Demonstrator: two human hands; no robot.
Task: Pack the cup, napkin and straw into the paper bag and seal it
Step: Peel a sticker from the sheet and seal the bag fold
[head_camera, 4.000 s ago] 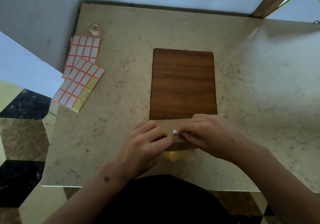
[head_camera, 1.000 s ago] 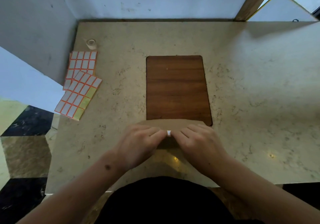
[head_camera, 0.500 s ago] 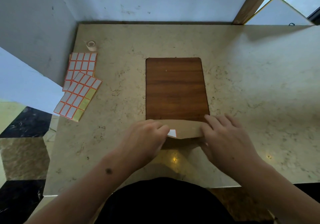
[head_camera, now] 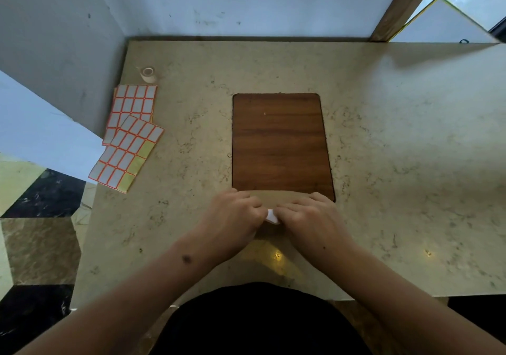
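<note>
A flat brown paper bag (head_camera: 284,196) lies near the table's front edge, its folded flap overlapping the lower end of a dark wooden board (head_camera: 279,141). A small white sticker (head_camera: 271,215) sits on the flap's edge. My left hand (head_camera: 232,217) and my right hand (head_camera: 309,220) rest on the bag side by side, fingertips meeting at the sticker and pressing on it. Most of the bag is hidden under my hands. Cup, napkin and straw are not visible.
Two sheets of white, red-edged stickers (head_camera: 131,132) lie at the table's left edge, with a small tape roll (head_camera: 148,74) behind them. Walls stand close on the left and at the back. The beige table (head_camera: 410,149) stretches to the right.
My right hand slid back from the flap's right end to the sticker at the middle. My left hand stayed on the flap. The bag has not shifted.
</note>
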